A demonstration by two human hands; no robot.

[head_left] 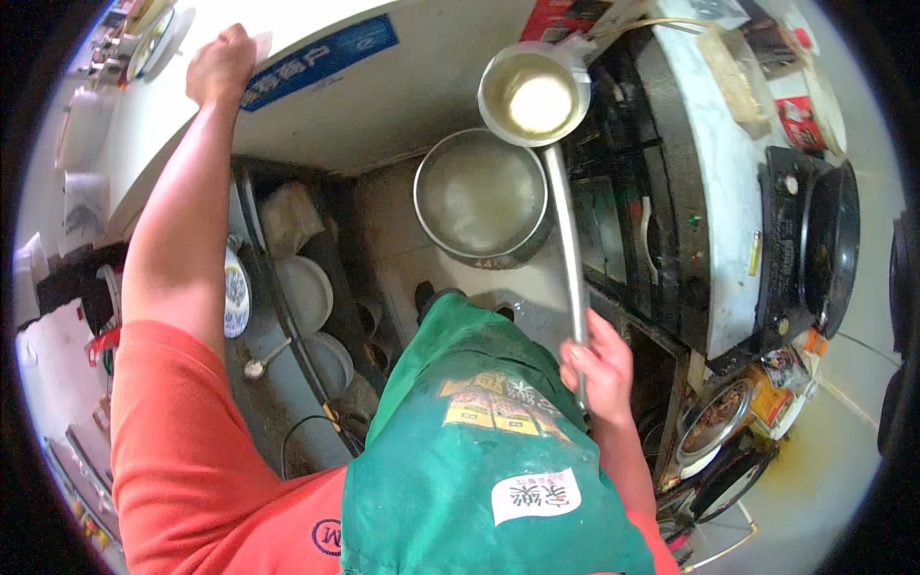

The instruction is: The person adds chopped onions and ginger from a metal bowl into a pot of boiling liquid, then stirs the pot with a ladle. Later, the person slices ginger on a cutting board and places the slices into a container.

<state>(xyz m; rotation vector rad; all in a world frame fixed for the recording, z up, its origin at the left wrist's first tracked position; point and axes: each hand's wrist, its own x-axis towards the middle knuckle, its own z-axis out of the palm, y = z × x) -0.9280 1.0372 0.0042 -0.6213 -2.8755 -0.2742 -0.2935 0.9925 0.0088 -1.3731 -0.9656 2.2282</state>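
My right hand (600, 366) grips the long metal handle of a ladle (533, 93), whose round bowl holds a clear, pale yellowish liquid. The bowl is above the far right rim of a large round pot (480, 194), which stands on the floor and appears to hold cloudy liquid. At the upper left, my left hand (221, 65) is closed in a fist at the edge of a white counter (302, 18). Something pale and thin shows beside its fingers; whether the hand holds it, I cannot tell. A green apron (474, 431) covers my front.
On the right, an induction cooker (787, 244) with a dark pan (834, 248) stands on a marble-patterned counter (729, 287). A glass-lidded bowl (719, 424) is lower right. Left, a metal shelf (269, 431) holds a patterned plate (236, 295) and a small spoon (264, 361); white bowls (305, 295) sit beside it.
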